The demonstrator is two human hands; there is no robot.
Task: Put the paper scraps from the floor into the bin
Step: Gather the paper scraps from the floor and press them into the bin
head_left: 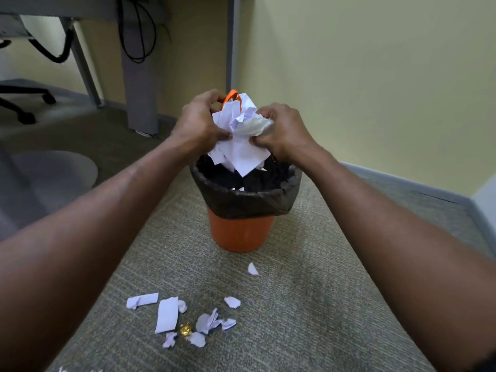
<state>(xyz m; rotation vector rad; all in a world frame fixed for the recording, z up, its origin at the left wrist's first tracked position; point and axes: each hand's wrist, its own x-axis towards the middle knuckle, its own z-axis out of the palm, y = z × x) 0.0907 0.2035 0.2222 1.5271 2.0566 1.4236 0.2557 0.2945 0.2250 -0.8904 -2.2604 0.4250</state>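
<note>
loose paper scraps (167, 314) are strewn on the carpet (308, 304), near the bin | a gold foil ball (185, 329) is seen among them | a paper bundle (241, 138) is held over the black-lined orange bin (241, 232) | fingers of the left hand (200, 124) and right hand (281, 130) are curled round the bundle

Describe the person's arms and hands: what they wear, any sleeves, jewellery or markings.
The left forearm and right forearm are bare, with no sleeves in view. The left hand and right hand wear no gloves, and no watch, bracelet or ring shows. No markings are visible.
</note>
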